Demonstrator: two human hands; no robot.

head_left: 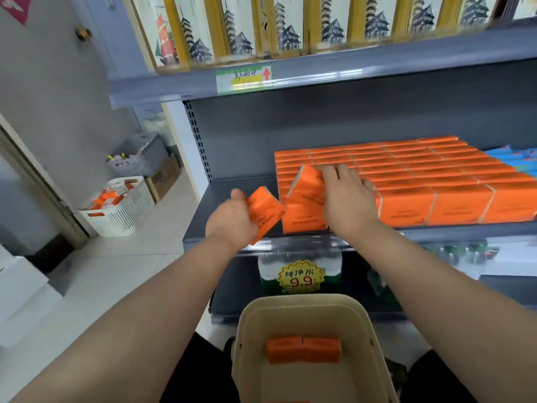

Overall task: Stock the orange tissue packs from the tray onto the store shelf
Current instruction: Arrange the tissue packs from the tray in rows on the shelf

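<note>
The left hand point(229, 219) gripped one orange pack point(266, 212) across its sides at the shelf point(232, 190), the right hand point(345, 196) lay flat and open on a tilted pack point(308, 184) — light, soft, slippery wrap, I judged — with two packs point(303, 349) in the tray point(290, 306).

Bright even indoor light; soft shadows; overall slight blur; wide-angle bending at edges.

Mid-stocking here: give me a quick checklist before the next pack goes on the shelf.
1. Left hand grips its pack: ok.
2. Tilted pack under right hand seated flat: not ok, it leans against the stack.
3. Bare shelf left of the stack: ok.
4. Tray holds two packs to go: ok.
5. Room behind the tilted pack: cannot tell.
</note>
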